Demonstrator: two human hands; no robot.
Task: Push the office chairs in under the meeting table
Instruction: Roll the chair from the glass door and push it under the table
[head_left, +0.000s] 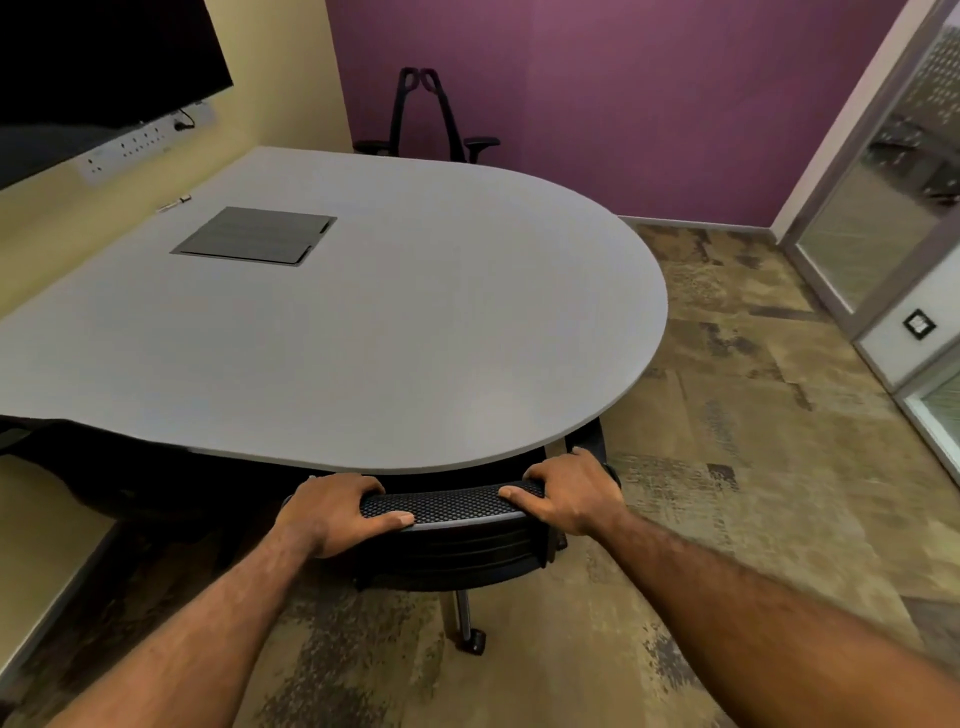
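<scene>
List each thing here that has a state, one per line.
Near chair, backrest at the edge of the meeting table, gripped by both hands.
Far chair, at the table's far side.
Left hand, grips the backrest top.
Right hand, grips the backrest top.
Table hatch, closed.
Wall screen, dark.

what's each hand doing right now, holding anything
Left hand: closed, gripping the top edge of the mesh chair back.
Right hand: closed, gripping the same chair back at its right end.
</scene>
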